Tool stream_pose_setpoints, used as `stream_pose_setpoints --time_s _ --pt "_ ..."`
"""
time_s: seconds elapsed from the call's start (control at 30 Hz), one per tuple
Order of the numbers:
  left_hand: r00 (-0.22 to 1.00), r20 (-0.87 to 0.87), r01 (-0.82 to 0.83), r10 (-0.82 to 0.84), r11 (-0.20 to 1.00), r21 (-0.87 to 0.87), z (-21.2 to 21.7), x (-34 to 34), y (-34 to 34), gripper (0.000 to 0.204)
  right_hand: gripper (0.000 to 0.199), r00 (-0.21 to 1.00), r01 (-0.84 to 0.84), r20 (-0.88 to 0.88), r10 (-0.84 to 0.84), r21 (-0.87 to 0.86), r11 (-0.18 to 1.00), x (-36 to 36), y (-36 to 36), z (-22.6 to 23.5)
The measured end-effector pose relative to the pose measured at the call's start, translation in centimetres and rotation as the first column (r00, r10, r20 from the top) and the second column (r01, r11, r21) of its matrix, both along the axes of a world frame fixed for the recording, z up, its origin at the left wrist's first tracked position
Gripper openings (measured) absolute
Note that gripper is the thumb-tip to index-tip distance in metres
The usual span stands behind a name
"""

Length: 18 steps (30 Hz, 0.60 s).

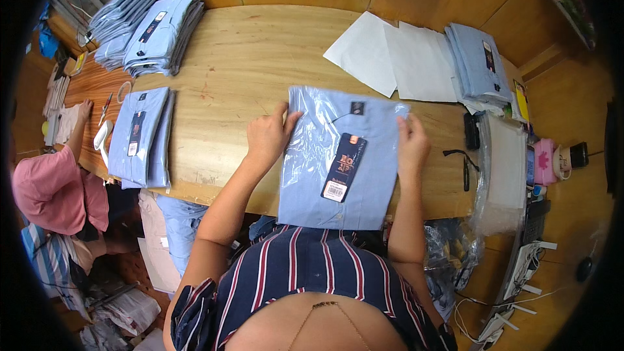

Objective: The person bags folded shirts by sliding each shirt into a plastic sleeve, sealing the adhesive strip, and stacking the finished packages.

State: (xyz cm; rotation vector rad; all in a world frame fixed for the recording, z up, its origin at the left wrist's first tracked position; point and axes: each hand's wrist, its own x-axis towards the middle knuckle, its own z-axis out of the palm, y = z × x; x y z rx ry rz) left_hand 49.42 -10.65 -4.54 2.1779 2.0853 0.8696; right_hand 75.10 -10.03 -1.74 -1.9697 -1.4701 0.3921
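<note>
A folded light-blue shirt [374, 149] in a clear, shiny plastic bag lies at the near edge of the table, close to my body. Its dark hang tag [343, 168] slants across the front, and a small dark neck label shows near the top. At the upper left corner, my left hand [270, 133] is closed on the bag's edge between thumb and fingers. My right hand [413, 143] pinches the opposite upper edge, its fingertips partly behind the shirt.
Stacks of folded blue shirts stand at the far left [162, 32], left [138, 140] and right [478, 62]. White sheets [422, 65] lie beyond my right hand. A tagging gun [102, 140] sits by the left stack. Plastic bags [500, 175] lie at right. A person in pink [58, 185] works at left.
</note>
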Motion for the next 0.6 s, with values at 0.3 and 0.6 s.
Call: stream_pose_setpoints --time_s 0.3,0.6 --pt "0.997 -0.014 0.075 -0.080 0.971 -0.229 -5.0 9.8 -0.6 0.048 0.044 0.837 -0.135 0.507 0.205 -0.171 0.976 -6.6 1.3 -8.7" --pt "0.998 -0.026 0.042 -0.059 0.905 -0.423 -5.2 9.8 -0.4 0.047 0.043 0.860 -0.127 0.441 0.255 -0.298 0.946 -7.0 1.5 -8.8"
